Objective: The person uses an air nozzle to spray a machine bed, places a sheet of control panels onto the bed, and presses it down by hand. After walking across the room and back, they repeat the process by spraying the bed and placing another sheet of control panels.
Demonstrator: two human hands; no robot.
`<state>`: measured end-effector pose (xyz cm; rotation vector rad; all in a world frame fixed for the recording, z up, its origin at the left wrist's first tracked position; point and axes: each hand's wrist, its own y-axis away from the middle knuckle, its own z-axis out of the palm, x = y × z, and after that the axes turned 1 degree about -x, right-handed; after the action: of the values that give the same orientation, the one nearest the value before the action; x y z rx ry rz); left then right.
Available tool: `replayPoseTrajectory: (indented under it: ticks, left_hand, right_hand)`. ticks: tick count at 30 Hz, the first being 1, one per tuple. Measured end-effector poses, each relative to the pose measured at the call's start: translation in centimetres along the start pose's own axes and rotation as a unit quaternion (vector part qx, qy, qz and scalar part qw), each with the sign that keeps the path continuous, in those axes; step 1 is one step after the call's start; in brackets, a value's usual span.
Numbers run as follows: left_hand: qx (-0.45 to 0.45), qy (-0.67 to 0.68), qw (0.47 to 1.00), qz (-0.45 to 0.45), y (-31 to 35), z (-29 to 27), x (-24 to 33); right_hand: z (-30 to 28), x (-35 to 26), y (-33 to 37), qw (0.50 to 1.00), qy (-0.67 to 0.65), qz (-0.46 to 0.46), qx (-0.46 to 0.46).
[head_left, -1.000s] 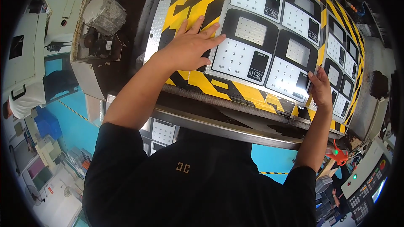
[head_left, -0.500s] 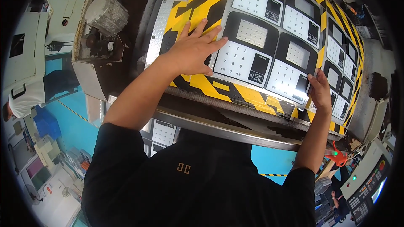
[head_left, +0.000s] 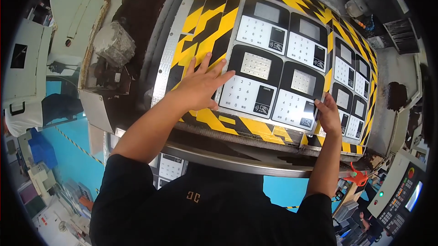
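Observation:
A flat sheet of black-and-white keypad panels point(head_left: 255, 92), each with a dark top and a window, lies on the machine bed. My left hand point(head_left: 200, 86) is spread flat at the sheet's left edge, its fingertips and thumb resting along the border over striped tape. At the lower right corner of the same sheet, my right hand point(head_left: 329, 116) has its fingers curled at the edge, the thumb on the panel face. The undersides of those fingers are hidden. A second sheet of keypad panels point(head_left: 344, 70) lies just to the right.
Yellow-and-black striped tape point(head_left: 214, 6) covers the bed around the sheets. A metal rail point(head_left: 219, 160) runs along the near side, with more keypad panels point(head_left: 171, 167) below it. An orange air gun point(head_left: 358, 176) hangs at the right, near a control panel point(head_left: 401, 196). A motor-like block point(head_left: 114, 44) stands left.
The view has shifted, so the bed appears lower and farther left. Both hands stay at about the same places on the sheet's edges.

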<state>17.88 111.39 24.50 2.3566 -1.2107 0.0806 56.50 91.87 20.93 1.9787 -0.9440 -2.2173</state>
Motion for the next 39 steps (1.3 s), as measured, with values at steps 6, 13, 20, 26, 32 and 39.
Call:
replayPoseTrajectory:
  ticks: [6,13,20,26,32,39]
  left_hand:
    - [-0.012,0.007,1.000,-0.001,0.0,0.1,-0.2]
    - [-0.011,0.016,1.000,0.002,0.0,0.3,-0.4]
    - [-0.021,0.000,1.000,-0.008,-0.2,0.1,-0.1]
    - [0.002,-0.017,1.000,-0.015,-0.2,0.5,0.1]
    - [-0.020,-0.021,0.999,-0.040,-0.2,-0.1,1.0]
    - [-0.041,-0.037,0.997,-0.058,-0.4,-0.5,1.4]
  right_hand:
    - [0.2,-0.3,0.1,0.999,-0.007,0.039,0.000]
    - [-0.3,0.1,-0.1,1.000,-0.005,0.022,-0.006]
    - [0.1,-0.3,0.0,0.999,0.007,0.032,-0.009]
    - [0.9,-1.3,0.7,0.952,0.268,0.038,0.143]
    - [2.1,-1.7,1.1,0.804,0.582,-0.047,0.114]
    - [2.4,-1.9,1.1,0.793,0.596,-0.019,0.125]
